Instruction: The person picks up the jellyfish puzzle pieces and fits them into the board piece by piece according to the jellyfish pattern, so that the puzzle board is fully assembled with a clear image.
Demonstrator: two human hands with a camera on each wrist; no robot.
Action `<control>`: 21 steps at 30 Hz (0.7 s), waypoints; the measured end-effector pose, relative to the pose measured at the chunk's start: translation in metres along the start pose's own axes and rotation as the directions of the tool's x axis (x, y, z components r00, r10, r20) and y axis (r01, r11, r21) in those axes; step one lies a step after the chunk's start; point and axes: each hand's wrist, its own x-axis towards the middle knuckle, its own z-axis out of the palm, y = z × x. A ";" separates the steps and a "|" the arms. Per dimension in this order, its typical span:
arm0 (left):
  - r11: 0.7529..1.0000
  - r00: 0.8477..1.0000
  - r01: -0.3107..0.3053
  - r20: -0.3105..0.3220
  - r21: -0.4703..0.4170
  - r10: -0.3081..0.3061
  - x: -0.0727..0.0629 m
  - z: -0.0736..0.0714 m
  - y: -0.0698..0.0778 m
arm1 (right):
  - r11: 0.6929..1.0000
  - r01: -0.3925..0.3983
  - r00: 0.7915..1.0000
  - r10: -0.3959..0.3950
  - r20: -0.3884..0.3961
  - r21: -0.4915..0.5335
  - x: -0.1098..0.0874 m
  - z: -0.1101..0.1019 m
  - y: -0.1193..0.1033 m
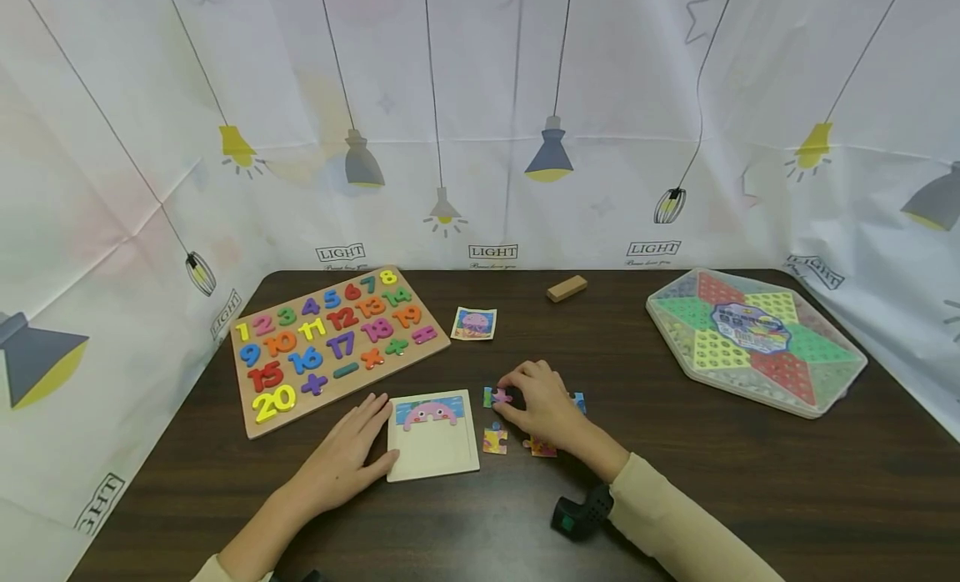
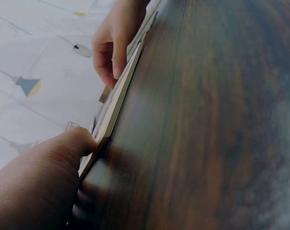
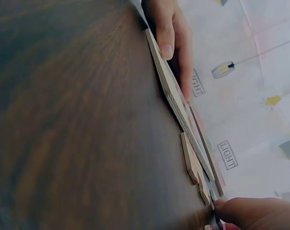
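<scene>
Head view: the left hand point(image 1: 345, 453) lies flat-fingered along the tray's point(image 1: 435, 461) left side, nothing gripped, seemingly to stop it sliding on the desk point(image 1: 487, 532). And the right hand point(image 1: 543, 405) pinches the pink piece point(image 1: 498, 396), just right of the tray! Loose pieces sit close by, likely for a short reach. Four show: that one, a yellow piece point(image 1: 495, 442), an orange piece point(image 1: 543, 449) and a blue piece point(image 1: 578, 401); the hand may hide more. Beyond them, one card point(image 1: 474, 323), face up, perhaps for easy viewing, one block point(image 1: 567, 288), one number board point(image 1: 341, 348), one game board point(image 1: 753, 336).

Left wrist: the thumb rests at the tray's corner, steadying it, it seems.

Right wrist: thumb right down at the pieces; how many is hard to count edge-on.
</scene>
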 end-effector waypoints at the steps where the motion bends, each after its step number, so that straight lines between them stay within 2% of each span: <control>1: 1.000 1.000 0.000 0.001 0.000 0.000 0.000 0.000 0.000 | 1.000 -0.001 1.000 0.001 0.001 0.000 0.000 0.000 0.000; 9: 1.000 1.000 -0.004 0.006 0.002 0.004 0.001 -0.001 0.000 | 1.000 -0.018 1.000 0.018 -0.005 -0.022 0.000 0.002 0.000; 21: 1.000 1.000 0.004 0.009 0.002 -0.004 0.001 0.000 0.000 | 0.999 -0.033 0.999 0.033 0.013 0.010 0.000 0.003 0.000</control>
